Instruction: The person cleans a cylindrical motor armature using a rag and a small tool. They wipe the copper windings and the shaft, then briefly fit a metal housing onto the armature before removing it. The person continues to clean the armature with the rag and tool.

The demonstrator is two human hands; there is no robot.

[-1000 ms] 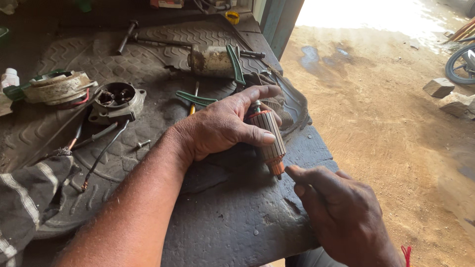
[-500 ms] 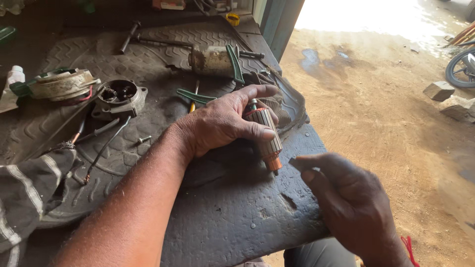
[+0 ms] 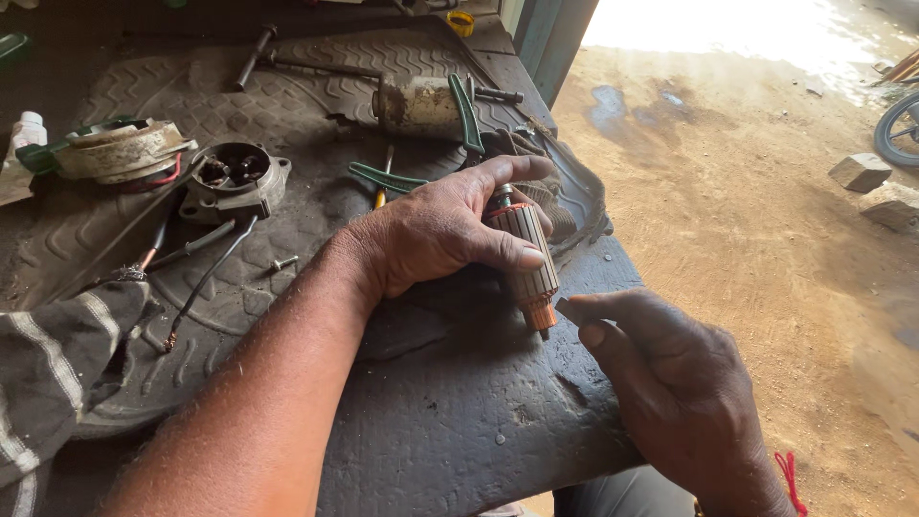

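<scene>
left hand grips a motor rotor over a black rubber mat.
right hand pinches a small dark strip by its copper end; white bottle far left, dirt yard outside.

The left hand extends from a bare forearm with its fingers curled in a closed grip, while the right hand pinches thumb against forefinger just beside it.
</scene>
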